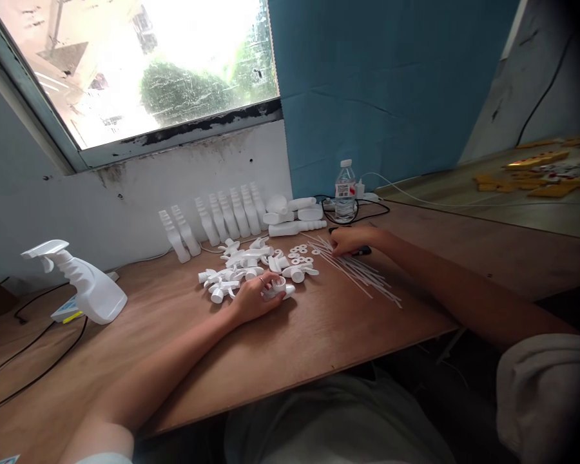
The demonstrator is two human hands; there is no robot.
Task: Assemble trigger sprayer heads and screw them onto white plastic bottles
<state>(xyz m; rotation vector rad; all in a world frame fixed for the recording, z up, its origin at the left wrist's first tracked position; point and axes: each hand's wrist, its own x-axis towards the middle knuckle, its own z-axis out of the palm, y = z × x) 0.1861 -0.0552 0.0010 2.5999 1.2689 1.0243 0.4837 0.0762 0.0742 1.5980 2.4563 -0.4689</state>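
My left hand [257,299] is closed around a white spray trigger head [287,293] at the near edge of a pile of similar trigger heads [244,258]. Its round collar faces up between my fingers. My right hand [350,240] is over the far end of a bundle of thin white tubes [367,277], fingers curled down. What those fingers grip is hidden. A black object [364,250] sticks out from under this hand, its kind unclear. Small white rings [299,252] lie between the trigger heads and the tubes.
White bottles [227,216] stand in a row along the wall, with more lying beside them [294,228]. A water bottle [345,193] stands among cables at the back. At the left is an assembled spray bottle [94,290] near black cables. The brown table [309,341] ends close to my body.
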